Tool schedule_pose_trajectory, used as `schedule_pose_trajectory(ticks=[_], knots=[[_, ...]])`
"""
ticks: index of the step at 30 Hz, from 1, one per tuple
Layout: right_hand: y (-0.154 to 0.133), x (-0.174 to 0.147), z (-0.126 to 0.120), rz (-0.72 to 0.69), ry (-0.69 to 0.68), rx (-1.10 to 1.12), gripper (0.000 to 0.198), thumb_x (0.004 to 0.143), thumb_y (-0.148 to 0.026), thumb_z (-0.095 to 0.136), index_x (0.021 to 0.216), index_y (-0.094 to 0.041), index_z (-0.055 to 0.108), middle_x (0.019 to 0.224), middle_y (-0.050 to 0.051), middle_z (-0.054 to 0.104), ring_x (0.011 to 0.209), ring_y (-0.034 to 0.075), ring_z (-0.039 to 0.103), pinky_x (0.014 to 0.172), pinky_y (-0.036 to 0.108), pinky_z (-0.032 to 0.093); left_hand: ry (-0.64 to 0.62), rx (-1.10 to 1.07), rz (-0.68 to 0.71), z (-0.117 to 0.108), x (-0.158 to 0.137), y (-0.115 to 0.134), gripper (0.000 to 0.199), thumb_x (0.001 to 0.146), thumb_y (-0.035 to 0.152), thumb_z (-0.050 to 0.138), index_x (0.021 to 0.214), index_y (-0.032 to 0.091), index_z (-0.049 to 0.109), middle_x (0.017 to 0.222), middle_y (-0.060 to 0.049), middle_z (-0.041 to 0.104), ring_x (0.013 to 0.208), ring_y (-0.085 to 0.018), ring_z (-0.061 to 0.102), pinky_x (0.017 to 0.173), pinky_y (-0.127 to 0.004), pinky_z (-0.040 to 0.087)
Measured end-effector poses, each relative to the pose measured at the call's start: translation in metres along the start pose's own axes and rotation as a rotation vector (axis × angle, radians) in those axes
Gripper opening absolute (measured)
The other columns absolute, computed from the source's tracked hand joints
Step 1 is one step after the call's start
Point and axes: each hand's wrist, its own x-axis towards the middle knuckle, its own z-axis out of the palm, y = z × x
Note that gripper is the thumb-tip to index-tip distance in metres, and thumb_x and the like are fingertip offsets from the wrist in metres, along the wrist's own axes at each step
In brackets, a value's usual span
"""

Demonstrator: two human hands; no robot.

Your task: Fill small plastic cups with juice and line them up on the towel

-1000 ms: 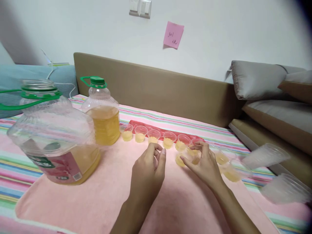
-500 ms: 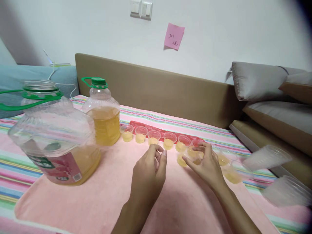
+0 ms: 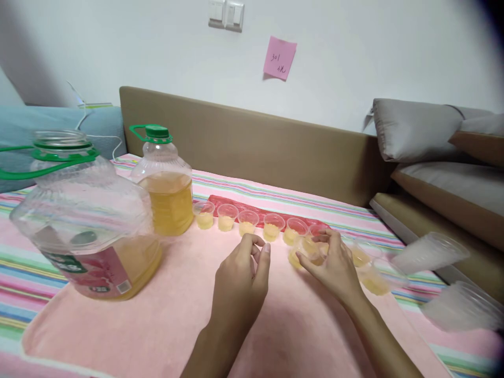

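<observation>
Pink cloth (image 3: 165,320) spreads below my left grip (image 3: 242,275), half-open, nothing visible in it; my right grip (image 3: 328,265) curves around a clear cup (image 3: 295,259) near other cups (image 3: 271,231), whether firmly I cannot tell.

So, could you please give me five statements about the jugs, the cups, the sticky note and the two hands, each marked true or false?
1. The near jug at the left has no cap on. True.
2. The far jug has a red cap. False: the far jug has a green cap.
3. The right hand is at the small clear cups of yellow liquid. True.
4. The left hand is lifting a jug. False: no jug is in the left hand.
5. The pink sticky note is stuck to a cup. False: the pink sticky note is on the white wall.
</observation>
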Motion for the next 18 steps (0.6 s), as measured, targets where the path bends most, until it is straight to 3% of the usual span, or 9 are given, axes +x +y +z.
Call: schedule_pose_trajectory(ticks=[18], knots=[[0.0033,-0.0002,0.0003,-0.022,0.001,-0.002,0.064,0.084,-0.070,0.070,0.122,-0.024,0.046,0.104,0.003,0.064,0.097,0.032,0.061,0.090,0.044,0.039,-0.004,0.001,0.002,0.0020,0.0015,-0.0009,0.022,0.103,0.044,0.046,0.095,0.026,0.056,0.070,0.006,0.053,0.062,-0.015,0.049,0.061,-0.029,0.034]])
